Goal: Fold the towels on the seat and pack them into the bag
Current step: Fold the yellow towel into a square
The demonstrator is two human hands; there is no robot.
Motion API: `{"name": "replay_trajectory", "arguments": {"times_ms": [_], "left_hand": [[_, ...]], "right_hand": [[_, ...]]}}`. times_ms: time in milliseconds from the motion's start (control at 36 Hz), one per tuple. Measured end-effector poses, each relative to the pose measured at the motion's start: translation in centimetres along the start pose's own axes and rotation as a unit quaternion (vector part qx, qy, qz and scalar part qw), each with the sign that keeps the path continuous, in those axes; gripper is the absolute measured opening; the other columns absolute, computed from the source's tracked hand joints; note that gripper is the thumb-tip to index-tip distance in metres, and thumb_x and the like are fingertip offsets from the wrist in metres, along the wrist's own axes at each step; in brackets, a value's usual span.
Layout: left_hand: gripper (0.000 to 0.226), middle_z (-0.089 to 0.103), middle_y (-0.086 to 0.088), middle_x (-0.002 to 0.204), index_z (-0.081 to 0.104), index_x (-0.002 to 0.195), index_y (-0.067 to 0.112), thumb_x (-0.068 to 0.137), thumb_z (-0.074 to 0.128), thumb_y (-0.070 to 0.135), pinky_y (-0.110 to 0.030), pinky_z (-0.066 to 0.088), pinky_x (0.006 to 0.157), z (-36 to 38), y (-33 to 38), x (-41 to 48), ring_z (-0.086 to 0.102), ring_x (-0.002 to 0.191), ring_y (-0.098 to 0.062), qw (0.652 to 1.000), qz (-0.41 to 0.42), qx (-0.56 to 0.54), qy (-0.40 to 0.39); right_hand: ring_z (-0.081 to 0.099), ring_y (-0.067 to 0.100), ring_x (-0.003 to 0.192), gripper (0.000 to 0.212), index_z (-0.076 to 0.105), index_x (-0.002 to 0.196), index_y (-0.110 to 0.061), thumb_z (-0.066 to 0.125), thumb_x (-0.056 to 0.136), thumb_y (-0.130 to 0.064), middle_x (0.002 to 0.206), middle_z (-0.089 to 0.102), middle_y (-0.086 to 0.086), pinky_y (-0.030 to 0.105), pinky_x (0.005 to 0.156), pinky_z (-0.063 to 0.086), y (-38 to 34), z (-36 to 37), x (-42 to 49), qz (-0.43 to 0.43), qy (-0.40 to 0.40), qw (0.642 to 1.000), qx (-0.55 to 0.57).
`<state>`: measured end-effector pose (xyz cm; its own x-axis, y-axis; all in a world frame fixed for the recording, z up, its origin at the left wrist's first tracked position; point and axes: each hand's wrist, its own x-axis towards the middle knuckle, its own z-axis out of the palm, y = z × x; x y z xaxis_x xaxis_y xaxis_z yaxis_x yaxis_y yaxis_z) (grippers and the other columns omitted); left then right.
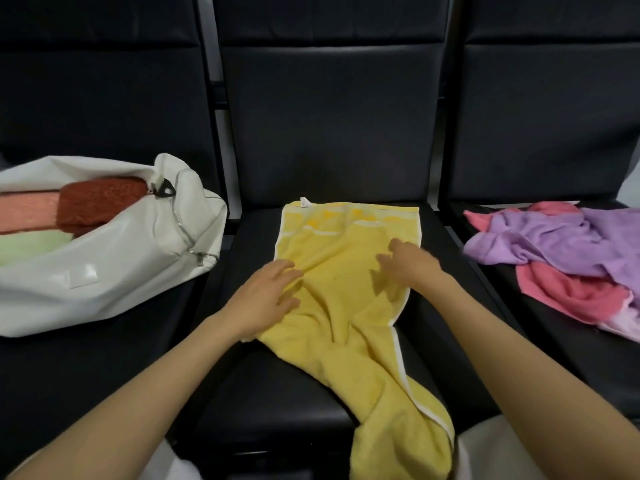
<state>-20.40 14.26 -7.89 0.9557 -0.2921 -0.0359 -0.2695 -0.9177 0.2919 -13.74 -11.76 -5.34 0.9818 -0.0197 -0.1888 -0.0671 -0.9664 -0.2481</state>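
A yellow towel point(346, 271) lies lengthwise on the middle black seat point(426, 306), its near end hanging over the front edge. My left hand point(266, 299) rests flat on the towel's left side with straight fingers. My right hand point(412, 265) presses on its right side, fingers spread and slightly blurred. A white bag point(114, 258) stands open on the left seat and holds a rust-red towel point(100, 202), a salmon towel point(24, 211) and a pale green towel point(31, 247). A purple towel point(554, 237) and a pink towel point(571, 296) lie crumpled on the right seat.
Three black padded seats with tall backrests stand side by side, with narrow gaps between them. The bag's zipper point(187, 237) hangs open along its right edge. Light trousers show at the bottom of the view.
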Motion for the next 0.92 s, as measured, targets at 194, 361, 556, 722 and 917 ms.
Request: {"name": "replay_trajectory", "arguments": {"times_ms": [194, 361, 556, 722, 917], "left_hand": [[0.058, 0.062, -0.005, 0.109, 0.061, 0.104, 0.019, 0.098, 0.020, 0.059, -0.035, 0.043, 0.077, -0.7, 1.3, -0.4, 0.058, 0.099, -0.024, 0.981, -0.137, 0.133, -0.020], [0.039, 0.065, -0.002, 0.102, 0.044, 0.126, 0.018, 0.100, 0.037, 0.046, -0.036, 0.040, 0.084, -0.5, 0.0, -0.6, 0.059, 0.093, -0.027, 0.988, -0.119, 0.042, 0.094], [0.062, 0.024, 0.003, 0.157, 0.029, 0.148, 0.025, 0.099, 0.014, 0.058, -0.054, 0.010, 0.115, 0.1, -1.4, -0.1, 0.020, 0.142, -0.022, 0.986, -0.151, 0.022, -0.069], [0.055, 0.018, -0.011, 0.157, 0.022, 0.150, 0.016, 0.102, 0.027, 0.044, -0.050, 0.014, 0.115, 0.3, -3.2, 0.2, 0.019, 0.143, -0.029, 0.974, -0.221, 0.041, -0.016], [0.063, 0.056, -0.010, 0.112, 0.049, 0.127, 0.002, 0.088, 0.059, 0.051, -0.033, 0.045, 0.079, -1.7, -3.2, -0.4, 0.055, 0.104, -0.025, 0.946, -0.321, -0.003, -0.047]], "right_hand": [[0.026, 0.017, 0.143, 0.068, 0.023, 0.151, -0.033, 0.049, 0.093, -0.057, 0.158, 0.022, -0.006, 0.034, 0.114, 0.025, -2.4, 1.6, -3.2, -0.203, -0.222, 0.950, 0.089], [0.023, 0.028, 0.145, 0.068, -0.008, 0.152, -0.038, 0.028, 0.098, -0.060, 0.162, 0.005, 0.000, 0.052, 0.118, 0.014, -1.2, 1.6, -1.6, -0.123, -0.131, 0.983, 0.045], [0.015, 0.026, 0.146, 0.062, 0.013, 0.153, -0.022, 0.025, 0.100, -0.054, 0.160, 0.012, 0.004, 0.067, 0.112, -0.004, 2.9, 1.3, 0.7, -0.015, -0.062, 0.996, -0.055], [0.014, 0.032, 0.146, 0.064, 0.015, 0.152, -0.021, 0.040, 0.099, -0.047, 0.159, 0.011, 0.009, 0.062, 0.112, 0.014, 2.3, 1.0, -0.1, -0.011, -0.036, 0.999, -0.022], [0.057, 0.026, 0.107, 0.053, 0.047, 0.132, -0.007, 0.052, 0.094, -0.045, 0.115, 0.053, 0.009, 0.035, 0.088, 0.049, 2.1, -0.6, -2.4, 0.099, -0.052, 0.993, -0.034]]}}
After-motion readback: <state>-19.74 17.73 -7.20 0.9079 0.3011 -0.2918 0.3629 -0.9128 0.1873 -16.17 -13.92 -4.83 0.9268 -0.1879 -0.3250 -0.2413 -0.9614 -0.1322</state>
